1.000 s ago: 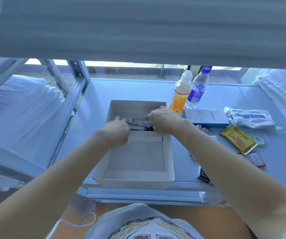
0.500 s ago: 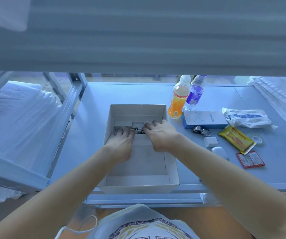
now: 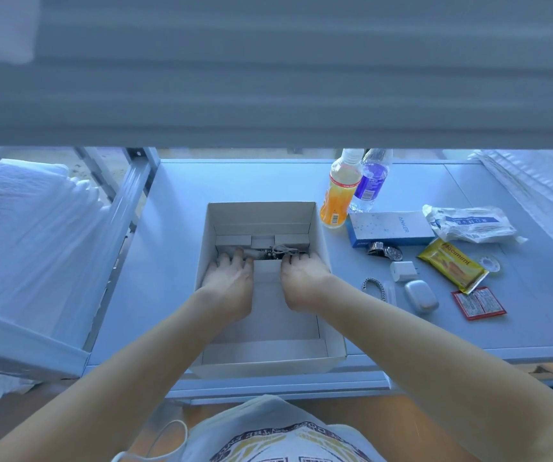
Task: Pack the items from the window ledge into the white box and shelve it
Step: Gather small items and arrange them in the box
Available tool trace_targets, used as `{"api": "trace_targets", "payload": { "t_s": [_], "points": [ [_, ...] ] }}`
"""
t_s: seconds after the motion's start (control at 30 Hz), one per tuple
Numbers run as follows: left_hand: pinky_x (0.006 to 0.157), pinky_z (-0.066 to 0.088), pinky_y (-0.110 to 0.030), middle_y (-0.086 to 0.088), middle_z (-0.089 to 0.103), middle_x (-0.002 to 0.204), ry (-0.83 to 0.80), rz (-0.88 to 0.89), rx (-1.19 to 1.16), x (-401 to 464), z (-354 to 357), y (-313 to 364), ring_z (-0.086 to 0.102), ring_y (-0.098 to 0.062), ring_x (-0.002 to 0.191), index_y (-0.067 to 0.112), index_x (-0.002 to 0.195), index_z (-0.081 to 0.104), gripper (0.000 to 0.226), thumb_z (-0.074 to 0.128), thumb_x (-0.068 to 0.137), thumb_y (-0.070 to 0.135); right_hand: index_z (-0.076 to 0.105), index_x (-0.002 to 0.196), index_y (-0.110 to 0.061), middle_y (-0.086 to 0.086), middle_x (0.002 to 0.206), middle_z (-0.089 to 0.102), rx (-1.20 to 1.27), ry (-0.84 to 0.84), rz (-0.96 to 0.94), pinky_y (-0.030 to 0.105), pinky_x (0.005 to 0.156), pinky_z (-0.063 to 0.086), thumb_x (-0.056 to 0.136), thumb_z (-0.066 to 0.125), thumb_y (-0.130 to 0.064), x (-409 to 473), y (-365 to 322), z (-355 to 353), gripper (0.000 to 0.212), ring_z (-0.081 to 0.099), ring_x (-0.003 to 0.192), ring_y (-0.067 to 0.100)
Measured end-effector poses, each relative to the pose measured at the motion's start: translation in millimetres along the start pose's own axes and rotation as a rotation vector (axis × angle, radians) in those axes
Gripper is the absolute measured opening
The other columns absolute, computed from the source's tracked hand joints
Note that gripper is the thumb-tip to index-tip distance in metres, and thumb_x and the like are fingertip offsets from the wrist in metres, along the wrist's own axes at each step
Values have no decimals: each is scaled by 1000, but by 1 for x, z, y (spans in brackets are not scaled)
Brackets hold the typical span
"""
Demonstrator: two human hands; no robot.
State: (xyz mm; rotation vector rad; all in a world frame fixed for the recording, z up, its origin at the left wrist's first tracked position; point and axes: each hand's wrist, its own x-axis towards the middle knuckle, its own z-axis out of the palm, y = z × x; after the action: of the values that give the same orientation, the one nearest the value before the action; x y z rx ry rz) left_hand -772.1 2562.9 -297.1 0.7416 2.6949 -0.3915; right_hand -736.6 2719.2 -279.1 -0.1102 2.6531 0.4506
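Nearest in, both forearms reach forward over the ledge's near edge and into the white box point(image 3: 323, 248), which sits open on the window ledge point(image 3: 175, 228) with its near wall overhanging the edge a little. The left hand point(image 3: 230, 283) lies palm down inside the box, fingers fairly straight, tips pressing at the inner cardboard flap; the right hand point(image 3: 303, 281) sits beside it, fingers bent over the flap's edge, though whether it actually pinches anything cannot be told. Just past the fingertips, a tangle of small dark items and cable point(image 3: 276, 252) lies in the box's far compartment. Out on the ledge to the right: a red sachet point(image 3: 478, 303), an earbud case point(image 3: 421, 295), a chain bracelet point(image 3: 374, 287), a white charger plug point(image 3: 403, 271), a yellow snack packet point(image 3: 451, 265), a wristwatch point(image 3: 385, 251). Further back, a blue Anker box point(image 3: 390, 228), a crumpled white packet point(image 3: 468, 223), then an orange drink bottle point(image 3: 340, 191) touching a clear water bottle point(image 3: 370, 181).
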Motion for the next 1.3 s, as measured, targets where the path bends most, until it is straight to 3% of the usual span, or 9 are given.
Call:
{"api": "trace_targets", "payload": {
  "t_s": [0.07, 0.17, 0.3, 0.4, 0.57, 0.8, 1.03, 1.17, 1.3],
  "points": [
    [105, 40, -45, -14, 9, 168, 11, 47, -41, 2, 1, 0, 33, -36, 141, 13, 156, 18, 76, 54, 90, 21, 30, 152, 4, 20, 146, 49, -4, -29, 36, 35, 110, 37, 96, 57, -26, 0, -2, 1, 69, 51, 130, 30],
    [104, 42, -47, -10, 9, 168, 11, 70, -87, 5, 2, 0, 31, -36, 143, 16, 157, 17, 77, 55, 90, 20, 27, 153, 5, 25, 151, 40, -14, -22, 70, 39, 112, 36, 96, 58, -26, 1, -6, 2, 72, 46, 135, 34],
    [103, 43, -48, -7, 9, 169, 18, 76, -123, 7, 0, 1, 27, -34, 146, 18, 159, 14, 77, 53, 92, 20, 29, 154, -2, 19, 157, 29, 46, 118, -6, 45, 108, 38, 91, 60, -24, 3, 0, 2, 73, 41, 135, 36],
    [103, 43, -46, -13, 9, 167, 8, 21, -164, 6, 1, 2, 27, -36, 146, 16, 155, 20, 73, 54, 90, 17, 29, 157, -5, 14, 163, 24, 78, 111, -70, 48, 113, 35, 91, 58, -22, 4, 3, 2, 74, 36, 142, 35],
    [109, 40, -47, -4, 4, 171, 59, 67, -78, 7, 1, 1, 15, -33, 152, 15, 160, 12, 74, 46, 94, 17, 29, 157, -5, 14, 162, 26, 59, 90, -45, 48, 114, 34, 94, 55, -24, 1, -1, 2, 71, 37, 140, 35],
    [108, 39, -52, -4, 2, 172, 1, 84, -35, 7, 4, 2, 19, -36, 152, 13, 162, 6, 76, 39, 94, 14, 10, 164, -4, 17, 171, 4, 2, 33, -16, 47, 121, 27, 99, 52, -26, -6, -3, 4, 80, 24, 152, 42],
    [114, 34, -37, -24, 16, 163, -13, -48, -34, 6, 5, 1, 34, -35, 143, 9, 159, 15, 75, 47, 92, 19, 22, 160, -3, 19, 167, 17, 16, 59, -3, 42, 115, 33, 97, 54, -24, -7, -2, 5, 74, 38, 141, 38],
    [111, 37, -38, -20, 26, 158, 29, -31, -101, 6, 3, -1, 38, -35, 139, 10, 152, 29, 65, 47, 90, 14, 29, 154, 3, 24, 156, 33, 33, 63, 55, 38, 111, 36, 97, 53, -21, -6, -2, 6, 67, 45, 134, 36],
    [98, 42, -42, -11, 23, 162, 66, 25, -159, 7, 4, -1, 38, -32, 138, 17, 152, 28, 67, 49, 89, 13, 37, 146, 5, 24, 144, 45, 48, 45, 93, 35, 107, 38, 97, 52, -21, -6, -4, 6, 58, 50, 126, 33]
  ]
}}
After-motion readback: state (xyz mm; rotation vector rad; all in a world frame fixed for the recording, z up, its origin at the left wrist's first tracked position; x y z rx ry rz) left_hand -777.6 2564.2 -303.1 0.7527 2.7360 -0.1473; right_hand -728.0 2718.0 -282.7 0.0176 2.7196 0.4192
